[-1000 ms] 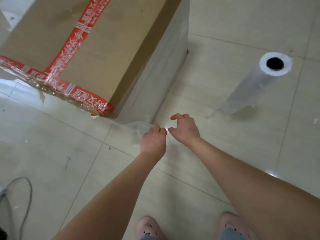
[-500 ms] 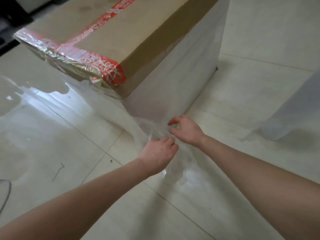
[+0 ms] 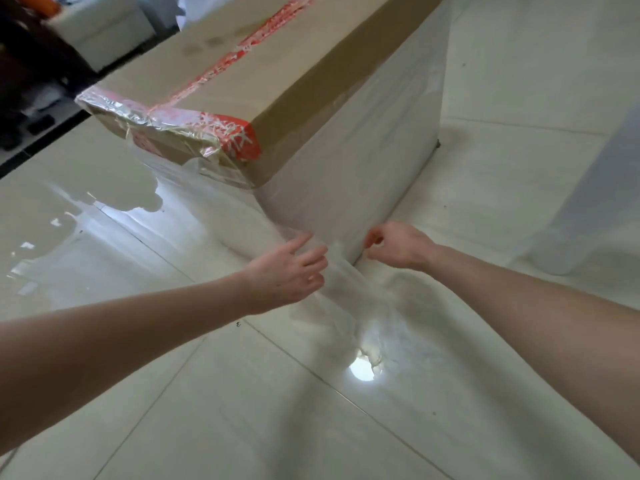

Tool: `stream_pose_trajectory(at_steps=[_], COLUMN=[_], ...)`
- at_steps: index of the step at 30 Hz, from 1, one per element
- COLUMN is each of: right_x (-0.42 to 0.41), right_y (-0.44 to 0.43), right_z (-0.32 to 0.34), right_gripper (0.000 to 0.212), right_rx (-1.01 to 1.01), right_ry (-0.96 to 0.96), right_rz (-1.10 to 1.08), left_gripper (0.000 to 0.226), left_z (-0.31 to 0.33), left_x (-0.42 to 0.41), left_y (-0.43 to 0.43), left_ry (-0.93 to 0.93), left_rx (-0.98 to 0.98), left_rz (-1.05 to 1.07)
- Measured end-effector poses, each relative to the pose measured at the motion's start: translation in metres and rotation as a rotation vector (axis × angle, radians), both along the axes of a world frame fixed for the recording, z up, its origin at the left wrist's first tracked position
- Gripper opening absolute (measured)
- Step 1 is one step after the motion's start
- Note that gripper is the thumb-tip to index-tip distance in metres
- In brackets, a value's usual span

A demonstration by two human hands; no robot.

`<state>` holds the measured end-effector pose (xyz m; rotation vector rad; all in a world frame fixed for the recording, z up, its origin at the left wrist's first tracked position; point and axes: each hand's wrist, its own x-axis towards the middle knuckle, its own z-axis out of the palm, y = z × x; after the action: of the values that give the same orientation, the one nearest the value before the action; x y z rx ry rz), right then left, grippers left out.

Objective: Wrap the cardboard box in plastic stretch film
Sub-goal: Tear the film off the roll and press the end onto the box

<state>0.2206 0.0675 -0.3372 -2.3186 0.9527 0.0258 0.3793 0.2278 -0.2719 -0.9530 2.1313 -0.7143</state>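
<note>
A large cardboard box (image 3: 277, 74) with red printed tape stands on the tiled floor. Clear stretch film (image 3: 367, 147) covers its near side, and crumpled film clings to its near left edge. Both hands are at the box's bottom near corner. My left hand (image 3: 291, 271) grips a bunched strand of stretch film (image 3: 346, 306) that trails toward me over the floor. My right hand (image 3: 398, 245) is just right of the corner, thumb and fingers pinched on the film's edge. The film roll (image 3: 588, 174) stands blurred at the right.
Glossy floor tiles (image 3: 207, 393) reflect a ceiling light near the trailing film. A white sofa (image 3: 100, 26) and dark furniture with shoes (image 3: 24, 98) sit at the far left, behind the box.
The view has dropped lower and closer to the box. My hands, close together a second ago, have moved apart at the corner, and the film strand now stretches out from my left hand.
</note>
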Motion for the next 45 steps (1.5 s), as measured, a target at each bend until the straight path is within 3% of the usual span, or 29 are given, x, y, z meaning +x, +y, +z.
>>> stream_pose_trajectory(at_steps=[2,5,10,13,15,18,22,28,33,35,37,41,42,45], right_x=[0.003,0.004,-0.003,-0.003,0.000,-0.003,-0.026,-0.045,-0.055,-0.058,-0.060,-0.054,-0.052,-0.049], right_y=[-0.003,-0.004,0.005,0.008,0.003,-0.012,-0.041,-0.064,-0.074,-0.077,-0.080,-0.081,-0.081,-0.084], right_z=[0.005,0.013,0.028,0.036,0.042,0.049,0.054,0.057,0.057,0.057,0.056,0.052,0.050,0.046], right_gripper=[0.030,0.042,0.074,0.052,0.030,0.019,0.022,0.024,0.025,0.024,0.021,0.020,0.021,0.018], right_rx=[-0.007,0.020,0.327,0.525,0.448,0.274,0.402,0.478,0.406,0.437,0.441,0.417,0.413,0.415], right_ry=[-0.006,-0.017,-0.116,-0.246,-0.297,-0.369,-0.640,-0.753,-0.750,-0.770,-0.800,-0.824,-0.821,-0.852], right_rz=[0.002,0.035,0.092,0.115,0.089,-0.111,-0.422,-0.650,-0.691,-0.685,-0.702,-0.761,-0.773,-0.854], left_gripper=[0.010,0.020,0.009,0.011,0.012,0.014,0.013,0.016,0.084,0.096,0.088,0.018,0.011,0.019], left_z=[0.005,0.015,0.036,0.048,0.054,0.068,0.090,0.087,0.075,0.072,0.072,0.077,0.079,0.080], left_x=[-0.002,-0.012,-0.030,-0.041,-0.046,-0.053,-0.051,-0.054,-0.059,-0.063,-0.066,-0.070,-0.070,-0.070], left_y=[-0.007,-0.023,-0.051,-0.076,-0.090,-0.108,-0.131,-0.145,-0.153,-0.155,-0.156,-0.159,-0.159,-0.162], left_ry=[-0.044,0.082,0.417,0.638,0.790,0.902,0.975,0.940,0.763,0.767,0.750,0.816,0.815,0.833], left_rx=[-0.010,-0.028,-0.143,-0.225,-0.267,-0.259,-0.249,-0.239,-0.126,-0.036,0.031,-0.019,-0.065,-0.183], left_rz=[0.018,0.111,0.557,0.716,0.745,0.782,0.892,0.904,0.836,0.876,0.913,0.899,0.876,0.846])
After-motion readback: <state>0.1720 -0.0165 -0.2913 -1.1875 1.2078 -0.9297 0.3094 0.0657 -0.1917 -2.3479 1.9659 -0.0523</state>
